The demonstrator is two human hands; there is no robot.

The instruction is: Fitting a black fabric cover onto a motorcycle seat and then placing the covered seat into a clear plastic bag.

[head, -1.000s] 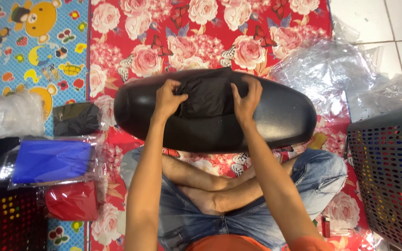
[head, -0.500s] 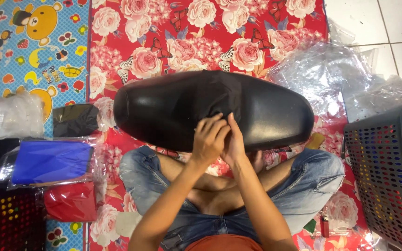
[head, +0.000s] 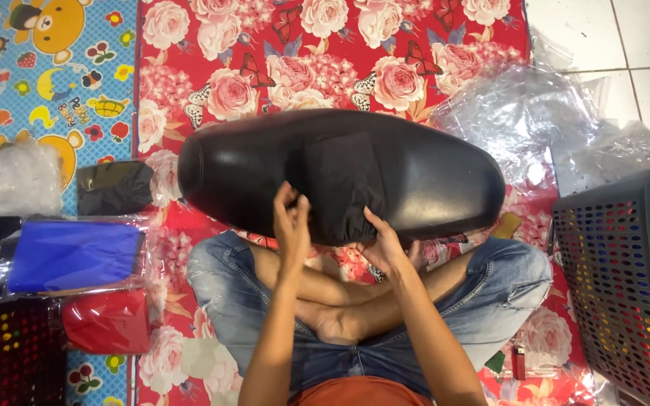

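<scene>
Both hands, left (head: 293,225) and right (head: 385,244), pinch the cover's (head: 344,184) hem; the soft, stretchy cloth probably slips on the stiff, glossy seat (head: 430,180).

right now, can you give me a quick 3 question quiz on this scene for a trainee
1. True or false: both hands are on the near edge of the black seat.
2. What lies draped across the middle of the seat? A) a dark fabric cover B) a blue towel C) a sheet of paper
3. Which hand touches the cover's left edge?

Key
1. True: the left hand and right hand both sit at the edge nearest the person.
2. A: the dark fabric cover.
3. The left hand; the right hand is at the cover's lower right corner.
</scene>
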